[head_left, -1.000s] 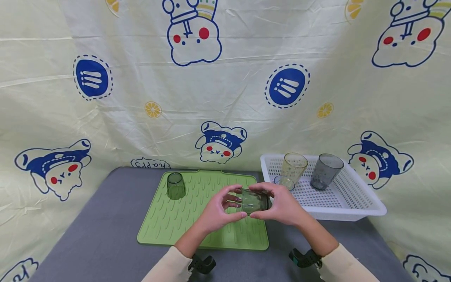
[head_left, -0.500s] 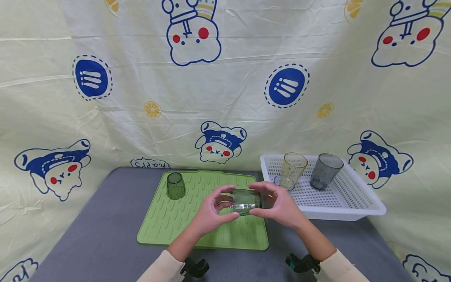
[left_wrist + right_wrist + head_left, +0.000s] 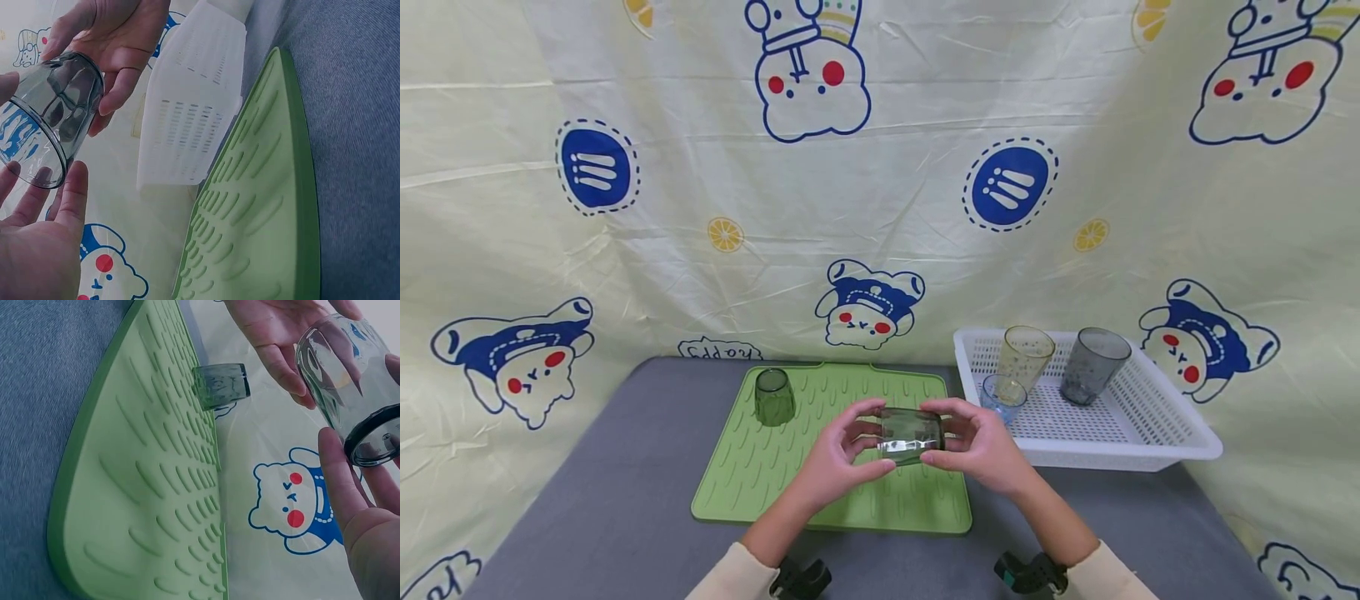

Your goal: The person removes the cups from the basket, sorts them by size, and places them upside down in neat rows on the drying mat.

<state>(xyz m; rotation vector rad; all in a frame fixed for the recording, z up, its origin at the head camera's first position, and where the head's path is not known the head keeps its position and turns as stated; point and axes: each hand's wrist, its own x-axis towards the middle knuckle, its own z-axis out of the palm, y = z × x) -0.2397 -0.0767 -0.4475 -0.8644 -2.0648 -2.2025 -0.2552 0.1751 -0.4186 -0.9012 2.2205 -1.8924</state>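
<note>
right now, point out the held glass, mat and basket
Held glass [image 3: 912, 433], head view, side wall
Mat [image 3: 773, 465], head view, ridged top
Basket [image 3: 1084, 427], head view, perforated floor

Both wrist views clipped the glass [image 3: 369, 381]; the right hand [image 3: 981, 450] apparently hid a near corner of the basket [image 3: 1120, 454].

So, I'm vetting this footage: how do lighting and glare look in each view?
Head view: brightest, white glare on the held glass and soft sheen on the creased backdrop; left wrist view: dimmer, blue streaks showing through the held glass; right wrist view: also dimmer, pale reflections on the held glass.
</note>
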